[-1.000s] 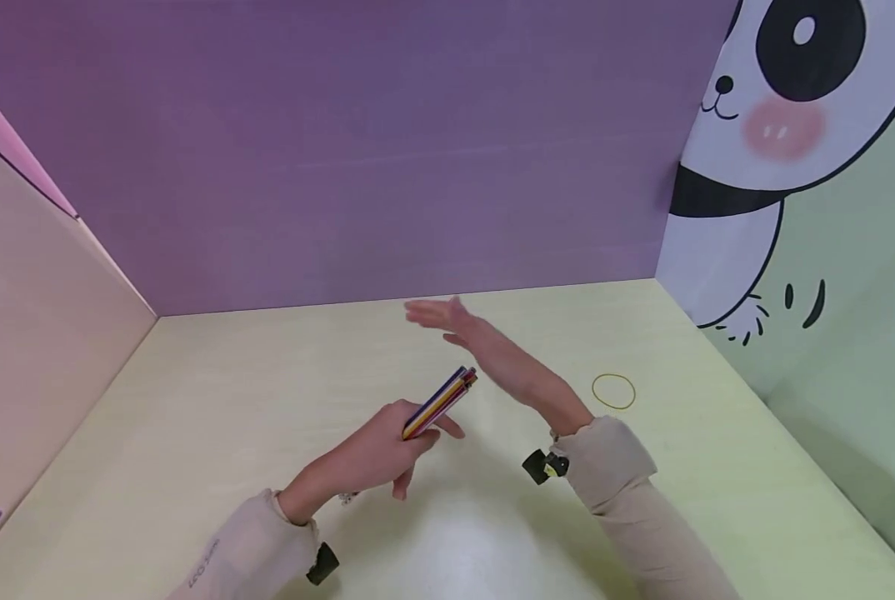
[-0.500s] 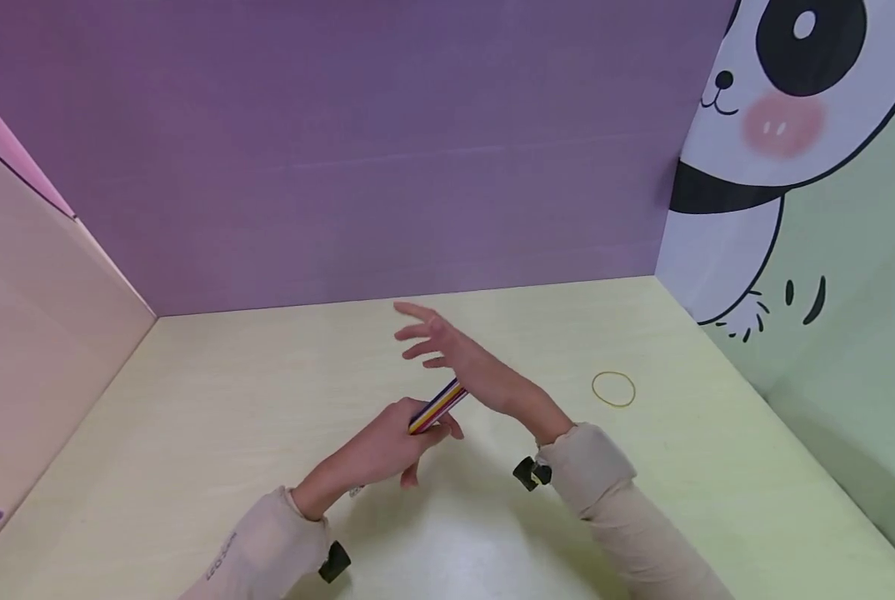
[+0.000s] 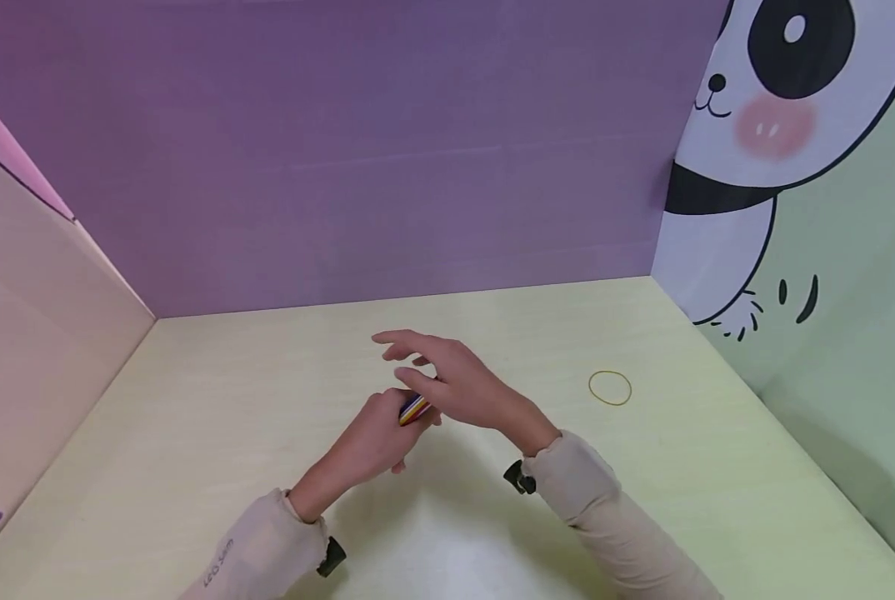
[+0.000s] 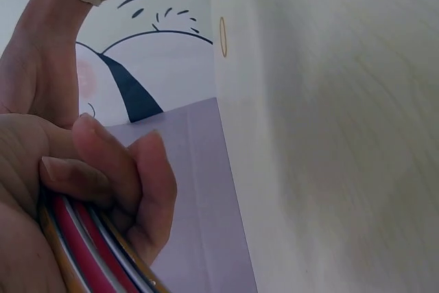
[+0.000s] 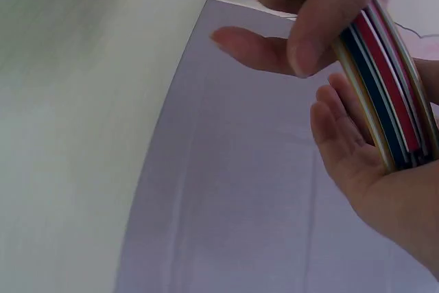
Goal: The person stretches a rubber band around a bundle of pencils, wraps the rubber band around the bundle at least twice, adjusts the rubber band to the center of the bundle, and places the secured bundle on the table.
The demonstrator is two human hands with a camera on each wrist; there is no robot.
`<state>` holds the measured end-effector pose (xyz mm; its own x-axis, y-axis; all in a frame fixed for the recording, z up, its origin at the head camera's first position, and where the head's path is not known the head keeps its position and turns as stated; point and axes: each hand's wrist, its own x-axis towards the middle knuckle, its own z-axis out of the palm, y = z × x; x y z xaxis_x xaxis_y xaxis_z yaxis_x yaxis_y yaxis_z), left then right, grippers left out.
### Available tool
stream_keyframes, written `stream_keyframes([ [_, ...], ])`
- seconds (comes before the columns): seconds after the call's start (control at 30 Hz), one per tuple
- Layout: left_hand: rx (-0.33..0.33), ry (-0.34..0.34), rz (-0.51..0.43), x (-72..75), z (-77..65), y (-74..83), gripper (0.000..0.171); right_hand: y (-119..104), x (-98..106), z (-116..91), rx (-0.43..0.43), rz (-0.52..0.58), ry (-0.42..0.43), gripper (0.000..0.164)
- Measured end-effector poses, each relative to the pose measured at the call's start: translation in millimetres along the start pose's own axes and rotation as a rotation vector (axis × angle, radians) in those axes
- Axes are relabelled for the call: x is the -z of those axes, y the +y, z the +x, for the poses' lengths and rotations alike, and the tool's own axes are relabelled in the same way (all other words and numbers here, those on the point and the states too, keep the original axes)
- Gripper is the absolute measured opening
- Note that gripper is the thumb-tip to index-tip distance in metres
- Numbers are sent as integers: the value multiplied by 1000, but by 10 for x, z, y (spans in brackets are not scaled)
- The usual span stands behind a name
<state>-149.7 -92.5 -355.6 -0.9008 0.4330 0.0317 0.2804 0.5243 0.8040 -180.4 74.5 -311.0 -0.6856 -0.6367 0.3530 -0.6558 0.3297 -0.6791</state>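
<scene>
My left hand [image 3: 372, 435] grips a slim bundle of pencils [image 3: 415, 409], striped red, yellow, dark blue and white. In the left wrist view, several fingers [image 4: 140, 190] curl beside the pencils [image 4: 92, 252]. Over the bundle's far end comes my right hand [image 3: 466, 385], its fingers loosely extended and not wrapped round it. In the right wrist view, the pencils' ends [image 5: 411, 149] meet or nearly meet the right palm [image 5: 394, 193]. From the head view, the right hand hides most of the bundle.
A thin yellow rubber band [image 3: 610, 388] lies on the pale tabletop [image 3: 215, 400], to the right of both hands. Behind the table stands a purple wall panel [image 3: 387, 167]. Printed panels flank it, the right one [image 3: 852, 275] bearing a cartoon panda.
My right hand has come down and leftward from above, over the far end of the pencils. The left hand has kept its grip, with only a small shift.
</scene>
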Motion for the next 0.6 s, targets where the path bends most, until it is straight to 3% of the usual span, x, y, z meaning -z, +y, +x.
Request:
stream_keyframes([
  [0.13,-7,13,21,4,19,2,18,50,64,-14,-43,124,46,52],
  [0.2,-10,27,24,16,21,7,19,45,103,-41,-85,79,65,52],
  [0.37,-3,26,-1,21,14,1,15,20,93,-81,-138,-155,12,22],
  [0.47,12,15,-33,1,13,-4,12,32,57,-76,-108,-199,16,34],
  [0.6,20,21,-46,-2,11,-4,17,66,51,-67,-50,-165,49,39],
])
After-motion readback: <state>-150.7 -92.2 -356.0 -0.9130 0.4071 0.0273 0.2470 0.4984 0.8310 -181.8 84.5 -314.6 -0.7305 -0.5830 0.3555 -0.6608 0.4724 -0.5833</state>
